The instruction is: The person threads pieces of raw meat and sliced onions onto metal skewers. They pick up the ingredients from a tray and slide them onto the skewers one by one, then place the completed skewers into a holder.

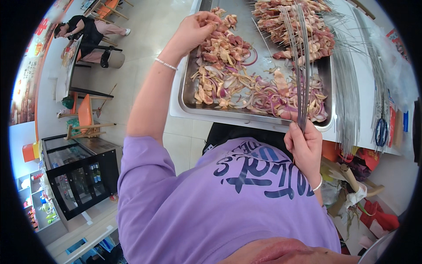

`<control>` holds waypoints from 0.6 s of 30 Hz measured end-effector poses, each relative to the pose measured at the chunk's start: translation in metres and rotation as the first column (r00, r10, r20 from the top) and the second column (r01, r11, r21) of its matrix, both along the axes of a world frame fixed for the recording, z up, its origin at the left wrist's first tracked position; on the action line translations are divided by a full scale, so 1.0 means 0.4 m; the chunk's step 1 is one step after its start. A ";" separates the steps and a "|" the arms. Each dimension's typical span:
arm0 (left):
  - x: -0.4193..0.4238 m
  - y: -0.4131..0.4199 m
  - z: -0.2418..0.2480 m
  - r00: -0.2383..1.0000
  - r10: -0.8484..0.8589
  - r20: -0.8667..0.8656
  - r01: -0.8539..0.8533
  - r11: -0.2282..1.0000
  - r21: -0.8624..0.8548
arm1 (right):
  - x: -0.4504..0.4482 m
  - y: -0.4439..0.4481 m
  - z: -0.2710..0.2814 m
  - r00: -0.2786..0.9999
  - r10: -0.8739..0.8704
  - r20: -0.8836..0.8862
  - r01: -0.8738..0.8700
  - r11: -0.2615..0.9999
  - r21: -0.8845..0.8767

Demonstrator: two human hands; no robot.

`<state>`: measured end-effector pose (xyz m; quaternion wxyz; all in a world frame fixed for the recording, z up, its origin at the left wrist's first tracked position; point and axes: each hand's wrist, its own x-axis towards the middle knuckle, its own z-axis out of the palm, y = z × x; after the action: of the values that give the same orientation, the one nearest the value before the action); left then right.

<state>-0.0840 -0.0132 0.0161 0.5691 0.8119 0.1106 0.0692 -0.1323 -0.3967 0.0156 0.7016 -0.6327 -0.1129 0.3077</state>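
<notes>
My left hand [201,28] is at the far left part of a steel tray [219,114], its bent fingertips against a heap of raw meat pieces [227,48]. Whether a piece is pinched between them is hidden. In my right hand [305,142], over the tray's near right corner, is an upright bundle of thin metal skewers [301,76]. Sliced red onion [267,95] with bits of meat spreads along the tray's near side. Behind the bundle, a pale meat piece [280,81] shows above the onion. Finished meat skewers [293,26] are piled at the far right.
Loose metal skewers [346,92] lie on the white table right of the tray. Blue-handled scissors [381,132] and a clear plastic bag [392,66] are farther right. Away to the left, a person [87,31] sits at another table, near orange chairs [85,112] and a glass-door cooler [80,178].
</notes>
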 end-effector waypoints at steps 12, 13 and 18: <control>-0.063 -0.113 0.004 0.975 0.217 0.057 0.022 0.161 -0.987 | -0.006 0.011 -0.009 0.989 0.148 0.016 -0.147 0.989 -0.033; -0.062 -0.126 0.003 0.972 0.223 0.073 0.045 0.130 -0.991 | -0.005 0.011 -0.005 0.988 0.153 0.015 -0.152 0.987 -0.044; -0.074 -0.233 0.028 0.947 0.320 0.039 -0.044 0.249 -0.967 | -0.011 0.007 -0.013 0.991 0.131 0.023 -0.129 0.990 -0.048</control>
<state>-0.1135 -0.1066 0.0272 0.9380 0.2717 0.1575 0.1468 -0.1365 -0.3940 0.0104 0.6637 -0.6441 -0.1560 0.3469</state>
